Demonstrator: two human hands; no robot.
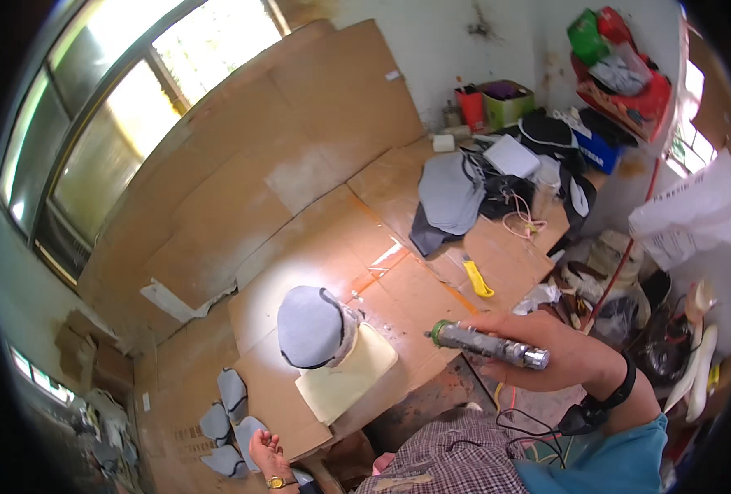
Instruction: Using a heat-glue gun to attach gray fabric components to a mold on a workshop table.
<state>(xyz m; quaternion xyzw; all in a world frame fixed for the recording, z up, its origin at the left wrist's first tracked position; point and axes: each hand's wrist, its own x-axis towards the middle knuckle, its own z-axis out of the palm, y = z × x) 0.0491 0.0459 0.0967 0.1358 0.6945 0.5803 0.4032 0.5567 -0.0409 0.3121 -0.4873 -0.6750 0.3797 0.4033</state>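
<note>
My right hand (530, 350) is closed around a slim metal cylinder tool (497, 344) with a green collar; its narrow tip points left over the bench. My left hand (265, 454), wearing a wristwatch, is low at the left, palm up with loosely curled fingers and nothing visible in them. It lies against a light grey fabric piece (247, 435). Beside that lie several grey curved pieces (232, 392) with dark edges. Between my hands, a grey dome-shaped fabric piece (308, 326) with dark edging sits upright at a cream pad (351, 375). Its underside is hidden.
Cardboard (300, 239) covers the bench and the wall behind it. A yellow-handled cutter (477, 278) lies to the right. Beyond it are a stack of grey fabric pieces (450, 193) and a pink cord (523, 216). Bags and clutter crowd the right side.
</note>
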